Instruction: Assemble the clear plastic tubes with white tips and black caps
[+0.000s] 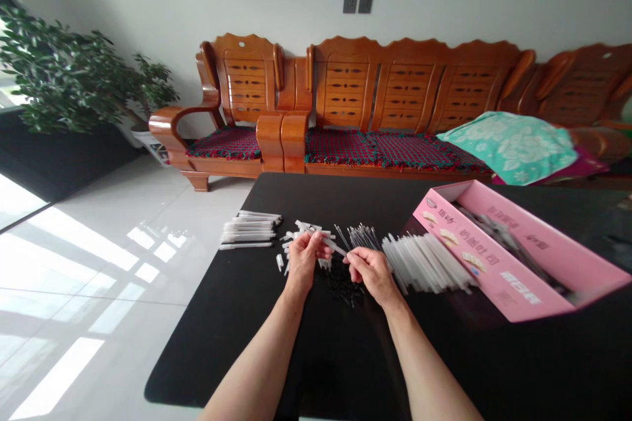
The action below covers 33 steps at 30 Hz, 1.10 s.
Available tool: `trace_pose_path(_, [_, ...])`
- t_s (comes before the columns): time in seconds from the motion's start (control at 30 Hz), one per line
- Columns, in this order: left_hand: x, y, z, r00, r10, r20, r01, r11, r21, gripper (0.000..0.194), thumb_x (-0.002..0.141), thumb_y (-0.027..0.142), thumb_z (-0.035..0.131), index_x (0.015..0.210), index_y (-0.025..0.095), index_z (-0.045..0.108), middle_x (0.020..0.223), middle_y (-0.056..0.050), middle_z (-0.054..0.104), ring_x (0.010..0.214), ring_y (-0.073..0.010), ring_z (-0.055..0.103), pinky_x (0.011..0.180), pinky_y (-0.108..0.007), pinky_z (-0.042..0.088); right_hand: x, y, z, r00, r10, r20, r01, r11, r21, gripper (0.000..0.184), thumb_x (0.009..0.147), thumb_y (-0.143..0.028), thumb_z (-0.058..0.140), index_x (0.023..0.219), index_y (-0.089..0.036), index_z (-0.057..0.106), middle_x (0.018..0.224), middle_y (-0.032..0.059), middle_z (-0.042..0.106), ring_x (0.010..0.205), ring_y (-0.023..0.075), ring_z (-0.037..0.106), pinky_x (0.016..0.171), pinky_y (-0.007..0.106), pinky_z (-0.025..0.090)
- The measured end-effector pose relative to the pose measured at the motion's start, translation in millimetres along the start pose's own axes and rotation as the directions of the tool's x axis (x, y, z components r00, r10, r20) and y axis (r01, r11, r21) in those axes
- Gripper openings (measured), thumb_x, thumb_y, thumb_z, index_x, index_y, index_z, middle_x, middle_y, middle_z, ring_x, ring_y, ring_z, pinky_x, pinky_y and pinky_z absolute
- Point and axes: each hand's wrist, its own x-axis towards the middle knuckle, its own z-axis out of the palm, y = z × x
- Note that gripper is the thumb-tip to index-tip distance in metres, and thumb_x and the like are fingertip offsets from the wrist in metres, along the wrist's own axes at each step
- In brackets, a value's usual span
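Note:
Over the black table, a whitish pen is held slantwise between both hands. My left hand is closed around its left part, with the thumb on top. At the pen's right end, the fingertips of my right hand are pinched together; any small part inside that pinch is hidden. Loose white pen caps lie behind and beside my left hand. Between the wrists is a heap of small black pen plugs. Thin dark refills lie just behind my right hand, and translucent pen barrels are piled to its right.
A row of capped pens lies at the table's left side. On the right stands an open pink box with greyish contents. Beyond the black table is a wooden bench with a turquoise cloth.

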Motion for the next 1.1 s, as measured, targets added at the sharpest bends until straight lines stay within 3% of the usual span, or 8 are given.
trace_pose_path(0.3, [-1.8,0.6,1.5,1.0,0.008,-0.011,-0.007,1.0,0.02,0.042,0.073,0.051,0.078,0.082,0.011,0.07,0.058,-0.003,0.067,0.049,-0.0125,0.062,0.05,-0.022,0.052,0.3,-3.7,1.1,0.997,0.049,-0.058,-0.046,0.998,0.051,0.027,0.084,-0.044,0.067,0.077,-0.017,0.067,0.053,-0.0025,0.058,0.047,0.0112,0.049,0.049,0.023,0.039])
trace_pose_path(0.53, [-1.3,0.5,0.4,1.0,0.015,-0.025,-0.015,0.999,0.031,0.044,0.073,0.053,0.077,0.083,0.011,0.07,0.058,-0.003,0.067,0.049,-0.0135,0.063,0.052,-0.024,0.053,-0.5,-5.3,-0.2,1.0,0.002,0.013,-0.001,0.998,-0.061,0.037,0.094,-0.048,0.052,0.081,-0.018,0.069,0.051,-0.0015,0.058,0.046,0.0123,0.05,0.048,0.023,0.039])
trace_pose_path(0.77, [-1.5,1.5,2.3,0.999,0.016,-0.03,-0.015,0.999,0.036,0.044,0.072,0.053,0.078,0.081,0.01,0.07,0.058,-0.004,0.067,0.049,-0.0139,0.063,0.051,-0.024,0.053,0.8,-3.2,0.4,0.996,0.061,-0.069,-0.061,0.998,0.0,0.028,0.082,-0.045,0.068,0.083,-0.018,0.066,0.054,-0.0028,0.059,0.048,0.0122,0.051,0.049,0.023,0.04])
trace_pose_path(0.93, [-1.1,1.7,2.0,0.999,0.021,-0.033,-0.02,0.999,0.037,0.045,0.072,0.054,0.078,0.081,0.011,0.07,0.058,-0.003,0.067,0.049,-0.0138,0.063,0.052,-0.024,0.053,0.0,-5.0,-0.3,1.0,0.001,-0.005,-0.001,0.996,-0.089,0.038,0.093,-0.048,0.054,0.079,-0.017,0.069,0.051,-0.0014,0.058,0.046,0.0119,0.05,0.049,0.023,0.039])
trace_pose_path(1.1, [-1.0,1.5,1.6,0.999,0.019,-0.026,-0.019,0.999,0.028,0.044,0.072,0.052,0.078,0.081,0.01,0.07,0.058,-0.004,0.067,0.049,-0.0135,0.063,0.051,-0.023,0.052,1.4,-4.5,0.6,0.995,0.072,-0.075,-0.072,0.997,0.01,0.029,0.08,-0.046,0.07,0.084,-0.017,0.066,0.056,-0.0026,0.059,0.048,0.0123,0.052,0.049,0.023,0.04])
